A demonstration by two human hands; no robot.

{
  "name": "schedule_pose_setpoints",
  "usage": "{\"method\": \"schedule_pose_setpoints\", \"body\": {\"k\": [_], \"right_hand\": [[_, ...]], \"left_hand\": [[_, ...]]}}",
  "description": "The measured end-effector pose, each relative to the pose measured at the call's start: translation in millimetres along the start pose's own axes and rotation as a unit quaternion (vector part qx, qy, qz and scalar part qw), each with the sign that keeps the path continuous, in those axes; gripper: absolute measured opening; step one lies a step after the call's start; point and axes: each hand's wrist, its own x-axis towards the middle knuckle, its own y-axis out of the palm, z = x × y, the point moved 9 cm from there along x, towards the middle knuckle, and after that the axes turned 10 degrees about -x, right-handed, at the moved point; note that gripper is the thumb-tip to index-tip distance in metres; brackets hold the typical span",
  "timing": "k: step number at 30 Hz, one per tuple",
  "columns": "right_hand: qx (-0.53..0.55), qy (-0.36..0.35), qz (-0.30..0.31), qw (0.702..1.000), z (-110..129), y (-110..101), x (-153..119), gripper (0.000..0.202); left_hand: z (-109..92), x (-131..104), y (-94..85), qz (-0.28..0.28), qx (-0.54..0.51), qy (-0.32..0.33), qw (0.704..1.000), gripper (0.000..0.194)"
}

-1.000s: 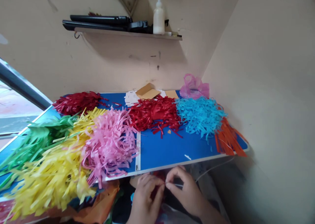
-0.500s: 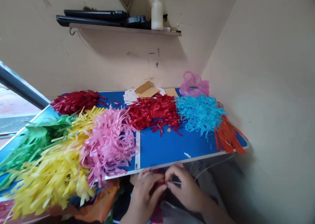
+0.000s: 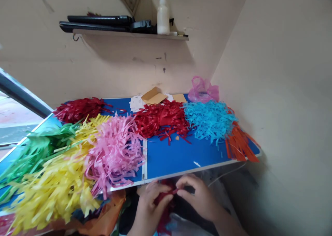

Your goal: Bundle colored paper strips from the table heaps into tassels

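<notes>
Just below the table's front edge, my left hand (image 3: 153, 199) is closed around a bunch of dark red paper fringe (image 3: 164, 219), part of which hangs down beneath it. My right hand (image 3: 193, 192) pinches the twisted end of the same red fringe between thumb and fingertips, close to the left thumb. A thin white cord (image 3: 225, 174) runs from the table's right side down behind the right hand. Where the cord ends is hidden. Dark cloth and clear plastic lie under my hands.
The blue table (image 3: 171, 156) carries fringed paper bundles: pink (image 3: 115, 149), yellow (image 3: 57, 184), green (image 3: 38, 146), red (image 3: 163, 118), another red (image 3: 79, 108), light blue (image 3: 210, 120) and orange (image 3: 240, 142). Behind are cardboard (image 3: 155, 96) and a pink plastic bag (image 3: 203, 90). A shelf (image 3: 129, 34) holds a bottle (image 3: 163, 19).
The right fingertips have shifted slightly and now hold the red fringe's end, where white cord showed between them before. More red fringe shows between the hands. The view has tilted slightly.
</notes>
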Motion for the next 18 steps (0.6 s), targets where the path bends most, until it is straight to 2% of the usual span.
{"method": "schedule_pose_setpoints", "body": {"k": [6, 9, 14, 18], "right_hand": [[-0.043, -0.057, -0.032, 0.997, 17.9, -6.2, 0.8, 0.015], [-0.054, -0.077, -0.053, 0.994, 24.4, -9.9, -1.7, 0.015], [-0.077, -0.108, -0.091, 0.987, 30.1, -15.0, -8.3, 0.013], [-0.097, -0.141, -0.100, 0.980, 36.1, -15.6, -13.0, 0.014]], "left_hand": [[-6.4, 2.8, 1.5, 0.018, -0.012, -0.012, 1.000, 0.016], [-7.2, -0.3, -1.6, 0.003, 0.004, -0.013, 1.000, 0.010], [-27.6, -4.6, -1.1, -0.024, 0.078, 0.105, 0.991, 0.010], [-31.4, -4.6, 4.0, -0.018, 0.098, 0.128, 0.987, 0.011]]}}
